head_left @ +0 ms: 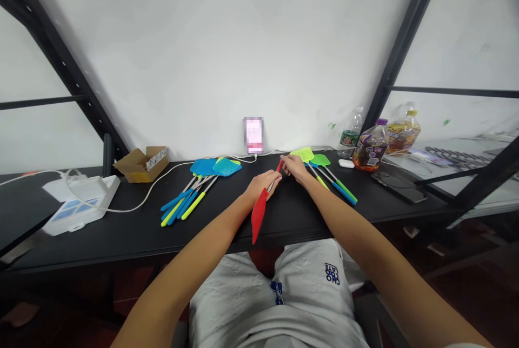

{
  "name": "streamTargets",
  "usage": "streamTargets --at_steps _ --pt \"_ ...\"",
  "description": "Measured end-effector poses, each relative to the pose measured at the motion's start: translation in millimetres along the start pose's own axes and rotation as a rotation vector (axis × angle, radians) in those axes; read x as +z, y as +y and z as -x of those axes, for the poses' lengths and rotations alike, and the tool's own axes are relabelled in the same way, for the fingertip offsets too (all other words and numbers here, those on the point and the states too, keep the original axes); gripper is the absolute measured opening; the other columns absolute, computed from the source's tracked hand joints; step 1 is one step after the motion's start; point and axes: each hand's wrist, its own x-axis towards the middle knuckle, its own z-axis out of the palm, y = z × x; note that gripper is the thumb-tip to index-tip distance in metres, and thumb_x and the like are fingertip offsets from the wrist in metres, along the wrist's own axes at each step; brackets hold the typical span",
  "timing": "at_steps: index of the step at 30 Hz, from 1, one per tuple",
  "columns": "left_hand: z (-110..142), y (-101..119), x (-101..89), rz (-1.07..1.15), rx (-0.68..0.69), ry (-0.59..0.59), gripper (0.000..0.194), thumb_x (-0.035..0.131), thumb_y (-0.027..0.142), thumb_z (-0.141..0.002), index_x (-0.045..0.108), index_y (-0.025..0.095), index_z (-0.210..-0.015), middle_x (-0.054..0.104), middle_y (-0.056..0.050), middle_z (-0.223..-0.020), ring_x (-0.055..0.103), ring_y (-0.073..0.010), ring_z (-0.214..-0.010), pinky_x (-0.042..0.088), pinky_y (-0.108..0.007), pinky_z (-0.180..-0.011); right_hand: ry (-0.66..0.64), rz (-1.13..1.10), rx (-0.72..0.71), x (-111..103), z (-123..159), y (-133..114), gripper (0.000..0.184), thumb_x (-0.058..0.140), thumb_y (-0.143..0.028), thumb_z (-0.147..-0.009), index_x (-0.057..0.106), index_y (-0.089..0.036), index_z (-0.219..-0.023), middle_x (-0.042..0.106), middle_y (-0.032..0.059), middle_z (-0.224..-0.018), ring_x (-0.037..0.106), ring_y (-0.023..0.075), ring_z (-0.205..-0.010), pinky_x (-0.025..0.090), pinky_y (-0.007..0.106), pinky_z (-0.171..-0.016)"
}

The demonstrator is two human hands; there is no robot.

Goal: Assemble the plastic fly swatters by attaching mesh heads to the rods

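Observation:
A red fly swatter [258, 216] is held over the table's front middle, its paddle toward me and seen nearly edge-on. My left hand [263, 185] is closed round its metal shaft. At the far end, the fingers of my right hand [295, 167] pinch the red handle. On the left lies a fanned pile of fly swatters with blue paddles [227, 167] and blue or yellow-green handles [193, 206]. Several more lie to the right, partly behind my right hand and forearm: a yellow-green paddle [303, 154], a green paddle [321, 160] and a blue handle [344, 194].
A phone [253, 136] leans on the wall, its cable crossing the black table [138, 234]. At left are an open cardboard box [141, 167] and a white device [83, 207]. Bottles [371, 145], a white case [346, 164] and a dark phone [399, 187] occupy the right.

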Motion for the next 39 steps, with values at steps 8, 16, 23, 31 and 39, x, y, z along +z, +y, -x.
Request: streamTargets --at_steps 8,16,23,31,39 --pt "-2 -9 9.6 0.083 -0.034 0.051 0.029 0.039 0.037 -0.099 0.066 0.025 -0.103 0.066 -0.001 -0.097 0.062 -0.014 -0.086 0.046 -0.025 -0.082 0.002 0.006 0.019 0 1 1 0.031 0.061 -0.036 -0.087 0.051 -0.018 -0.065 0.047 -0.0045 -0.044 0.039 0.0064 -0.032 0.027 0.018 -0.03" --pt "-2 -6 6.2 0.214 -0.17 0.024 0.036 0.04 0.043 -0.097 0.069 0.023 -0.105 0.069 -0.001 -0.084 0.062 -0.0139 -0.075 0.045 -0.024 -0.071 0.016 0.064 0.041 0 5 -3 0.033 0.06 -0.039 -0.086 0.048 -0.02 -0.063 0.043 -0.005 -0.042 0.035 0.0065 -0.032 0.024 0.02 -0.032" --pt "0 -2 1.4 0.282 -0.152 0.007 0.039 0.038 0.045 -0.097 0.068 0.021 -0.105 0.064 0.0 -0.075 0.057 -0.0121 -0.067 0.041 -0.024 -0.066 0.008 0.229 0.012 0 3 -1 0.035 0.056 -0.045 -0.086 0.055 -0.017 -0.065 0.046 -0.003 -0.042 0.038 0.0083 -0.036 0.029 0.022 -0.039" --pt "-3 -3 3.7 0.372 -0.242 0.104 0.04 0.037 0.048 -0.097 0.066 0.021 -0.092 0.057 0.003 -0.065 0.052 -0.0112 -0.061 0.04 -0.024 -0.062 -0.056 0.527 -0.119 0 6 -5 0.044 0.048 -0.049 -0.09 0.06 -0.016 -0.062 0.054 0.0017 -0.049 0.049 0.0124 -0.048 0.034 0.024 -0.052" --pt "-8 -17 1.8 0.345 -0.391 0.297 0.052 0.03 0.053 -0.098 0.069 0.018 -0.095 0.059 0.0 -0.06 0.059 -0.0145 -0.062 0.044 -0.025 -0.064 -0.187 0.776 -0.3 6 18 -12 0.063 0.034 -0.058 -0.095 0.062 -0.017 -0.056 0.061 0.0059 -0.058 0.053 0.0152 -0.056 0.031 0.026 -0.056"
